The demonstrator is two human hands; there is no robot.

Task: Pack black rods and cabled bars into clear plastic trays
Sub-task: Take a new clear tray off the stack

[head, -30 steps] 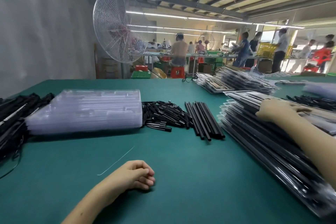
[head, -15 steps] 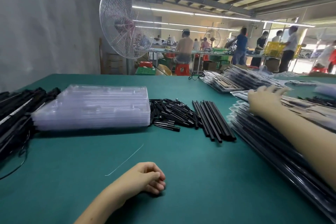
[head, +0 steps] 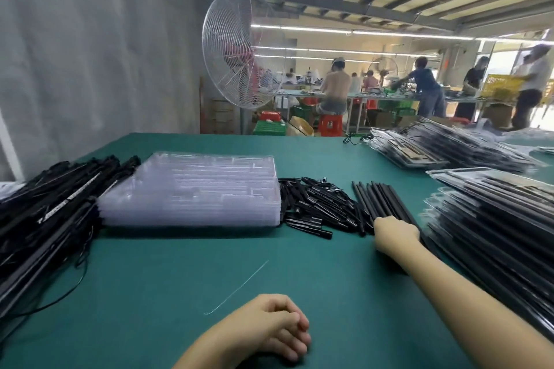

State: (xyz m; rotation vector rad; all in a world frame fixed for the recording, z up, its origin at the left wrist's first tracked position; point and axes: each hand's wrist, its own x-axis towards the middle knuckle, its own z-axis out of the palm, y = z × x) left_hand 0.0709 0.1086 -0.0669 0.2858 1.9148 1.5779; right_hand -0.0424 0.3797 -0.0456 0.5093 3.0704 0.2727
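left hand [head: 269, 326]: loosely curled, empty, resting on table [head: 150, 293]
right hand [head: 395, 232]: on near ends of black rods [head: 380, 198]; fingers hidden, cannot tell grip
clear trays [head: 192, 189]: stacked left of rods
cabled bars [head: 51, 213]: piled far left

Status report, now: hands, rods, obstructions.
Left hand loosely curled on table, empty. Right hand on near ends of long black rods, grip hidden. Between rods and clear trays: short black pieces.
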